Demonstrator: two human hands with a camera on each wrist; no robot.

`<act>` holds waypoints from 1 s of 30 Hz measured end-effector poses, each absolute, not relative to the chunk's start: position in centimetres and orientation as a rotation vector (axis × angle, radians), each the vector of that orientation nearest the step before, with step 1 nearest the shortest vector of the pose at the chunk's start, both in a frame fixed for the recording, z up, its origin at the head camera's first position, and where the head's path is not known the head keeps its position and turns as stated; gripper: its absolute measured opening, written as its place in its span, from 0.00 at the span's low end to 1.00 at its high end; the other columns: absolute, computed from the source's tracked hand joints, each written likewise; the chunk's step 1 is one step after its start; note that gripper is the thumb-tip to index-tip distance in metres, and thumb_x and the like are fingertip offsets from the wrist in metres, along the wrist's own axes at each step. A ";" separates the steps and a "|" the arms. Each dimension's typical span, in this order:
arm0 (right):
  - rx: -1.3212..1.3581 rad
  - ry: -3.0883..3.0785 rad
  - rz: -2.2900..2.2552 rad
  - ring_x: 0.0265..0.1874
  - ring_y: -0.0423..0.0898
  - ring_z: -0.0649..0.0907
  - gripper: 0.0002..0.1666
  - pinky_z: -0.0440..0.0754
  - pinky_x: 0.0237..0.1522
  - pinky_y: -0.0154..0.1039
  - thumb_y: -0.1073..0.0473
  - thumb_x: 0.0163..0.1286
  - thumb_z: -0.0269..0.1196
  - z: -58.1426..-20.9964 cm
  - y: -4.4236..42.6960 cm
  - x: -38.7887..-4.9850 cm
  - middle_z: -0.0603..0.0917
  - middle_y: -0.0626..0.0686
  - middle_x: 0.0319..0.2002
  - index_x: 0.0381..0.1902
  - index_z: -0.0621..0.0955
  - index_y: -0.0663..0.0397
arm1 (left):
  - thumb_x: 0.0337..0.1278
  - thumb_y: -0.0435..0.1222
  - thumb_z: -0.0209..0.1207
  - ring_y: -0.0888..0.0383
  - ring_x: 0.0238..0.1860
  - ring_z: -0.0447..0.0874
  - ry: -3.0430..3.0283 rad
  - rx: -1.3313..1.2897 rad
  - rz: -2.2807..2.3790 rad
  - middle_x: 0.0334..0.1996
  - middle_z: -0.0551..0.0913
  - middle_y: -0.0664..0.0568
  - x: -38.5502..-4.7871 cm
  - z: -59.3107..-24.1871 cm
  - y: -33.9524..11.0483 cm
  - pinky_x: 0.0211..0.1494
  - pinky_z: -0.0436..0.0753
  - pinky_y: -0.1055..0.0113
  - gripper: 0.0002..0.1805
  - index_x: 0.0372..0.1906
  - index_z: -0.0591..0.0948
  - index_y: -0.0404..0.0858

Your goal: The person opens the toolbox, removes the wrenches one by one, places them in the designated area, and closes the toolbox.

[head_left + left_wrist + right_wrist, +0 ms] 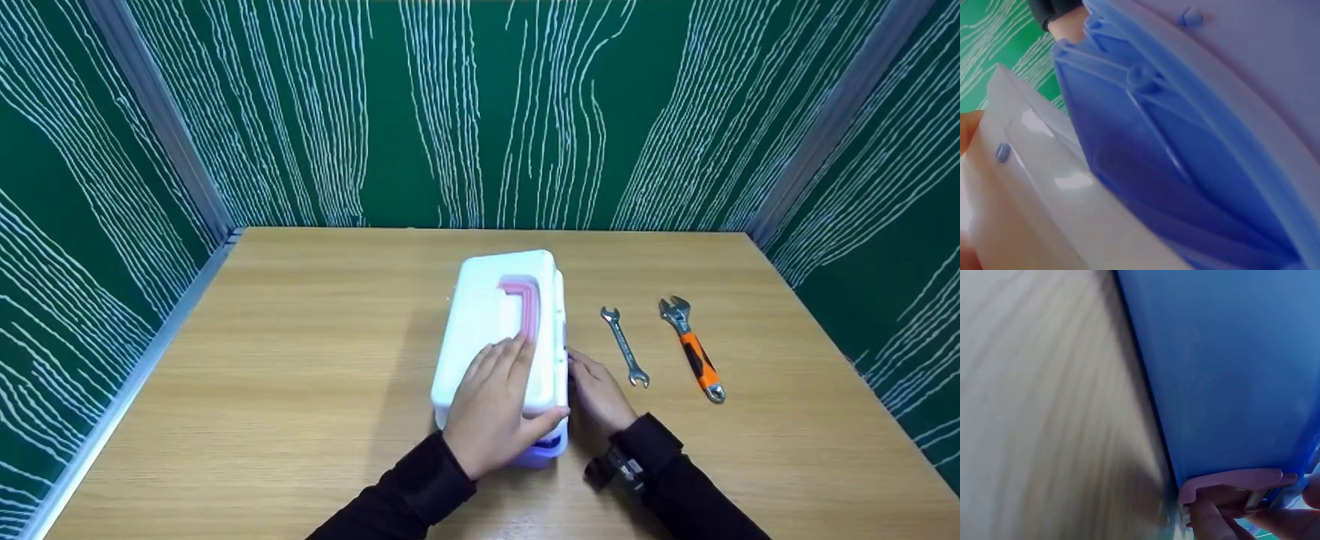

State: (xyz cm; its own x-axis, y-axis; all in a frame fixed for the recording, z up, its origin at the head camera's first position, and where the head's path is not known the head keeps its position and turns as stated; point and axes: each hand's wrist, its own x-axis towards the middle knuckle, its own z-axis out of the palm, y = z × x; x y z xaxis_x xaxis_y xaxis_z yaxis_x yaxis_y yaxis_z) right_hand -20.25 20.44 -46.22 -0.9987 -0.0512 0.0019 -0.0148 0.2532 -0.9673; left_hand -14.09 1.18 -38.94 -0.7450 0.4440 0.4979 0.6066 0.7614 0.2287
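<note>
A plastic storage box stands in the middle of the table, with a white lid [484, 307], a pink carrying handle [529, 311] and a blue-purple base [536, 459]. At the near end a gap shows between lid and base; the left wrist view looks into the blue base [1129, 135] beside the white lid [1061, 185]. My left hand [491, 409] rests on the lid, fingers straight and their tips near the handle. Low on the box's right side, my right hand [600, 394] holds a pink latch [1235, 479], fingers partly hidden in the head view.
Right of the box lie a double open-ended wrench [625, 347] and an adjustable wrench [694, 351] with an orange and black grip. The wooden table [300, 337] is enclosed by green panels [390, 112] with white wavy lines.
</note>
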 end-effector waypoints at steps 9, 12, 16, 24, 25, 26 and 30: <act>-0.107 2.454 -1.901 0.69 0.55 0.69 0.26 0.62 0.73 0.50 0.63 0.78 0.40 -46.3 20.7 -20.3 0.71 0.63 0.68 0.69 0.67 0.67 | 0.57 0.63 0.57 0.48 0.65 0.75 -2.493 -0.799 -0.350 0.64 0.77 0.41 -13.9 -40.1 2.3 0.71 0.70 0.55 0.44 0.66 0.72 0.31; -0.103 2.454 -1.894 0.70 0.56 0.68 0.26 0.61 0.74 0.51 0.62 0.79 0.40 -46.2 20.7 -20.2 0.71 0.64 0.68 0.69 0.67 0.68 | 0.58 0.64 0.55 0.48 0.65 0.74 -2.511 -0.800 -0.297 0.64 0.76 0.42 -13.8 -40.4 2.6 0.71 0.70 0.55 0.45 0.66 0.72 0.31; -0.100 2.439 -1.896 0.72 0.57 0.66 0.26 0.59 0.75 0.51 0.61 0.79 0.41 -46.2 20.7 -20.2 0.69 0.64 0.69 0.69 0.67 0.67 | 0.58 0.65 0.54 0.49 0.65 0.74 -2.528 -0.798 -0.227 0.64 0.77 0.43 -13.7 -40.6 2.9 0.71 0.69 0.56 0.45 0.66 0.72 0.32; -0.046 2.403 -1.888 0.73 0.56 0.64 0.27 0.56 0.76 0.52 0.59 0.79 0.41 -45.9 20.7 -20.1 0.68 0.61 0.71 0.71 0.66 0.63 | 0.57 0.65 0.54 0.49 0.65 0.75 -2.546 -0.786 -0.141 0.64 0.77 0.45 -13.6 -41.0 3.4 0.71 0.69 0.56 0.45 0.66 0.73 0.33; -0.043 2.402 -1.883 0.73 0.56 0.63 0.27 0.56 0.76 0.52 0.59 0.79 0.40 -45.8 20.7 -20.1 0.68 0.61 0.71 0.71 0.66 0.63 | 0.57 0.65 0.53 0.49 0.65 0.75 -2.547 -0.785 -0.137 0.64 0.77 0.45 -13.6 -41.0 3.4 0.72 0.69 0.56 0.45 0.66 0.73 0.33; -0.040 2.400 -1.878 0.74 0.56 0.63 0.27 0.56 0.76 0.52 0.59 0.79 0.40 -45.8 20.7 -20.1 0.68 0.61 0.71 0.71 0.66 0.62 | 0.58 0.65 0.53 0.49 0.65 0.75 -2.547 -0.784 -0.132 0.64 0.77 0.45 -13.6 -41.1 3.4 0.72 0.69 0.56 0.45 0.66 0.73 0.33; -0.017 2.341 -1.907 0.72 0.56 0.66 0.27 0.60 0.75 0.52 0.59 0.78 0.41 -45.6 20.9 -20.3 0.68 0.62 0.71 0.71 0.66 0.63 | 0.58 0.66 0.52 0.49 0.65 0.75 -2.539 -0.774 -0.098 0.64 0.77 0.45 -13.6 -41.1 3.6 0.71 0.69 0.56 0.44 0.66 0.73 0.34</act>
